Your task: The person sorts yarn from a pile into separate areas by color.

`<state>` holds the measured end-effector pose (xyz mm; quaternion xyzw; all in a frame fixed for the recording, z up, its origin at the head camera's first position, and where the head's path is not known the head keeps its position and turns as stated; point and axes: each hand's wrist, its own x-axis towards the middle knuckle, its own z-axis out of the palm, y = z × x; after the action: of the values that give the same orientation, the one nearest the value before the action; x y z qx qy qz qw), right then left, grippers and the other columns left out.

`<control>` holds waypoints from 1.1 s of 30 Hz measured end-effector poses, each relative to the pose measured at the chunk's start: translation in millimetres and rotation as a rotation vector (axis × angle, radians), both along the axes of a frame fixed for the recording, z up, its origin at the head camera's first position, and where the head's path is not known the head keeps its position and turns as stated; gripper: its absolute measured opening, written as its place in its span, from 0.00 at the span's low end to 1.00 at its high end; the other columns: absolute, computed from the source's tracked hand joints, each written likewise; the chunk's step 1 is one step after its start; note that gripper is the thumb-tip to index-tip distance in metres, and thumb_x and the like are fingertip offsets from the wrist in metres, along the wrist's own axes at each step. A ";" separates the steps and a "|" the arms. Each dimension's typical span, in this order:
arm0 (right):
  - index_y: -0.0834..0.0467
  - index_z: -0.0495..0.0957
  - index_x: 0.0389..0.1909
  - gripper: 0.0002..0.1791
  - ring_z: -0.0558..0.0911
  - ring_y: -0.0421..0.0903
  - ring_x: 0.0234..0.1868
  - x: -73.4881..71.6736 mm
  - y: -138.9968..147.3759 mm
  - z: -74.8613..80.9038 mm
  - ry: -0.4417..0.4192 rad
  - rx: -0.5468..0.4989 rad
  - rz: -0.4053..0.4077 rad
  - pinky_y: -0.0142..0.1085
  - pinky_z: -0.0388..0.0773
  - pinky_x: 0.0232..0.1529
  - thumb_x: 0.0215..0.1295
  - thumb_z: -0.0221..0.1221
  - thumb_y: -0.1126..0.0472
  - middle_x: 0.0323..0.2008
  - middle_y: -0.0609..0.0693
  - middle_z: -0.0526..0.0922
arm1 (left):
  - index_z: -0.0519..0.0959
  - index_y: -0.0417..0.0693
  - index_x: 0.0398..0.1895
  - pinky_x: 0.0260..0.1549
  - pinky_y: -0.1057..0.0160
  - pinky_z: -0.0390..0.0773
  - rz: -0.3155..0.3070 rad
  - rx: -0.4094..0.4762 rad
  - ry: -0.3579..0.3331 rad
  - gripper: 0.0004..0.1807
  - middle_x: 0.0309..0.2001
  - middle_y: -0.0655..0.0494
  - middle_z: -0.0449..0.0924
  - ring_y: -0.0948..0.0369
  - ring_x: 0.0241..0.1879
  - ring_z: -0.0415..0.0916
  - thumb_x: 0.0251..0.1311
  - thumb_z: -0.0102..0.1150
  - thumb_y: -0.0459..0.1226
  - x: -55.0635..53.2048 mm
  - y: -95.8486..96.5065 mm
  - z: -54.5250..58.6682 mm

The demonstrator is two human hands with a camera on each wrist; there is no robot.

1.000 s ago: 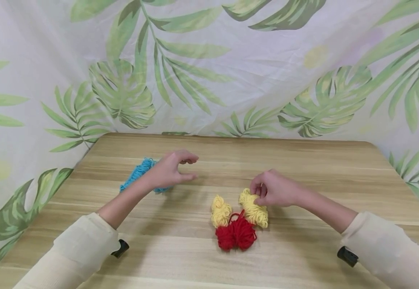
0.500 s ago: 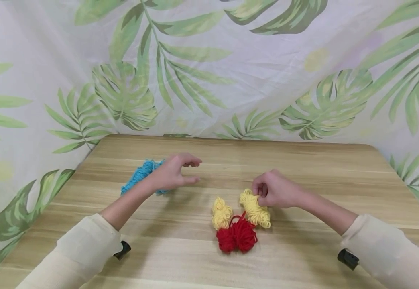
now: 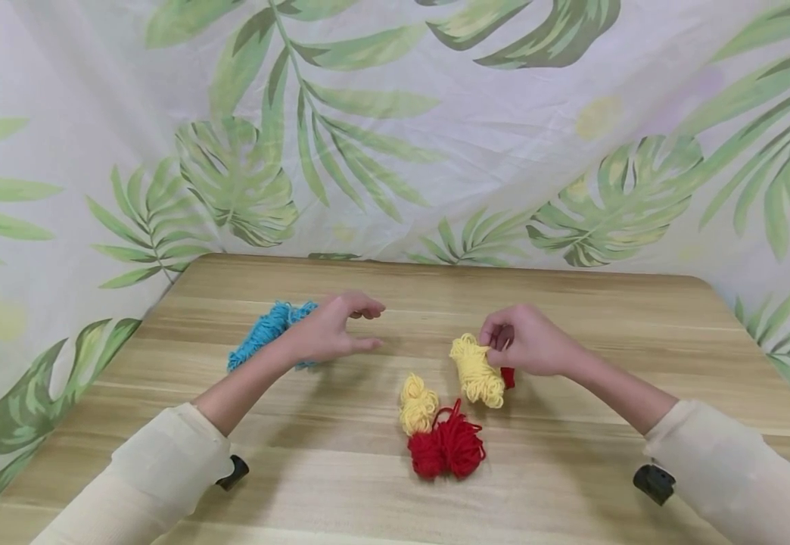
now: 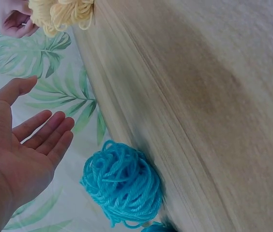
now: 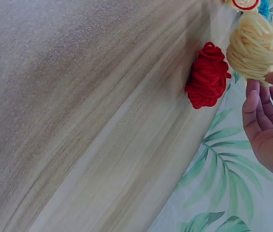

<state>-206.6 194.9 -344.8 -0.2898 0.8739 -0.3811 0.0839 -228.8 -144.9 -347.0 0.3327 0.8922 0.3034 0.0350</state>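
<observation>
My right hand (image 3: 527,341) pinches a yellow yarn skein (image 3: 478,371) between thumb and fingers. In the right wrist view that skein (image 5: 255,46) is raised off the table. A red yarn bundle (image 5: 206,77) lies on the wood below it; the head view shows only a sliver of this red yarn (image 3: 508,377) behind the skein. My left hand (image 3: 334,329) hovers with thumb and fingers spread, holding nothing. Blue yarn (image 3: 265,333) lies beside and partly behind it. A smaller yellow skein (image 3: 418,403) touches a two-lobed red yarn bundle (image 3: 446,446) at the table's front middle.
Everything lies on a wood-grain table (image 3: 572,469). Behind its far edge hangs a white cloth with green leaf prints (image 3: 395,113). Dark devices sit at the left sleeve (image 3: 233,473) and the right sleeve (image 3: 654,483).
My right hand has lifted the larger yellow skein up and away from the red bundle, uncovering some red yarn behind it. The left hand has barely moved.
</observation>
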 end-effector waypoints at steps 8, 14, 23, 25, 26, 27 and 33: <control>0.62 0.82 0.30 0.06 0.80 0.44 0.29 -6.5 2.0 0.1 -0.005 -0.046 -0.065 0.32 0.81 0.34 0.54 0.63 0.75 0.27 0.49 0.82 | 0.78 0.30 0.62 0.58 0.43 0.79 0.001 -0.009 0.001 0.28 0.55 0.38 0.83 0.45 0.55 0.80 0.62 0.72 0.36 2.0 2.5 -0.9; 0.63 0.82 0.30 0.05 0.80 0.45 0.29 -12.5 6.6 -2.1 0.007 -0.070 -0.113 0.31 0.80 0.34 0.55 0.63 0.75 0.28 0.50 0.83 | 0.78 0.30 0.62 0.58 0.43 0.79 0.003 -0.017 -0.007 0.28 0.56 0.38 0.83 0.45 0.56 0.80 0.62 0.72 0.37 2.5 4.0 -1.6; 0.65 0.84 0.32 0.03 0.82 0.46 0.32 -22.8 11.2 -2.4 0.017 -0.056 -0.164 0.31 0.82 0.38 0.56 0.65 0.74 0.29 0.53 0.84 | 0.77 0.29 0.62 0.58 0.46 0.79 0.003 -0.022 -0.028 0.30 0.57 0.39 0.83 0.45 0.56 0.80 0.61 0.73 0.38 4.2 6.1 -3.3; 0.65 0.84 0.32 0.04 0.82 0.46 0.33 -23.6 11.8 -1.4 0.006 -0.066 -0.176 0.30 0.82 0.38 0.57 0.65 0.74 0.30 0.54 0.84 | 0.77 0.29 0.62 0.59 0.46 0.79 -0.002 -0.019 -0.034 0.30 0.57 0.39 0.83 0.45 0.56 0.80 0.61 0.73 0.39 4.3 7.0 -4.0; 0.66 0.84 0.32 0.04 0.82 0.46 0.33 -23.8 12.0 -0.8 -0.003 -0.073 -0.183 0.30 0.81 0.37 0.57 0.65 0.74 0.30 0.54 0.84 | 0.77 0.29 0.62 0.59 0.46 0.79 -0.004 -0.017 -0.037 0.30 0.57 0.39 0.83 0.45 0.56 0.80 0.61 0.73 0.39 4.5 7.4 -4.1; 0.66 0.84 0.33 0.04 0.82 0.46 0.33 -23.9 12.1 -0.1 -0.008 -0.081 -0.187 0.30 0.81 0.37 0.57 0.65 0.75 0.30 0.54 0.84 | 0.77 0.29 0.62 0.59 0.46 0.79 -0.006 -0.017 -0.037 0.30 0.57 0.39 0.83 0.45 0.56 0.80 0.61 0.73 0.39 4.7 7.9 -4.4; 0.71 0.82 0.35 0.05 0.82 0.44 0.30 -27.0 12.6 1.8 -0.068 -0.143 -0.204 0.30 0.81 0.33 0.57 0.63 0.76 0.29 0.55 0.83 | 0.78 0.29 0.61 0.59 0.46 0.79 -0.016 -0.018 -0.044 0.29 0.56 0.38 0.83 0.45 0.56 0.80 0.61 0.73 0.38 6.0 11.4 -5.0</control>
<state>-233.6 207.5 -343.0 -0.1917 0.8661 -0.4585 0.0535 -222.8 -133.5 -352.0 0.3326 0.8913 0.3022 0.0601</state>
